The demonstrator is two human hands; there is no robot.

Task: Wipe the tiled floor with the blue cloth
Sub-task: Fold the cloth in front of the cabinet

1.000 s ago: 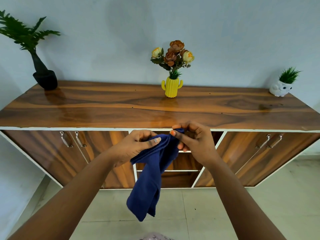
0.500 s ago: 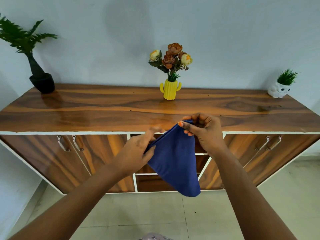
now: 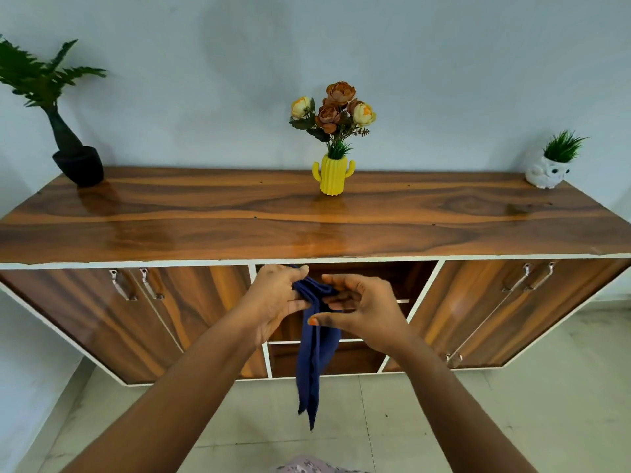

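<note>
I hold the blue cloth (image 3: 316, 343) in front of me, bunched at its top in my left hand (image 3: 276, 298), whose fingers are closed around it. My right hand (image 3: 362, 308) is just beside, fingers spread loosely and touching the fold, not gripping it. The cloth hangs down in a narrow strip, its tip above the tiled floor (image 3: 512, 414), not touching it. The pale tiles run from 4 to 8 o'clock. Ahead at 12 o'clock stands a glossy wooden sideboard (image 3: 205, 227) against a light blue wall (image 3: 444, 63). On its top: a yellow cactus vase (image 3: 333, 174) of flowers at 12, a black potted plant (image 3: 78, 163) at 10, a white owl planter (image 3: 546, 172) at 2.
</note>
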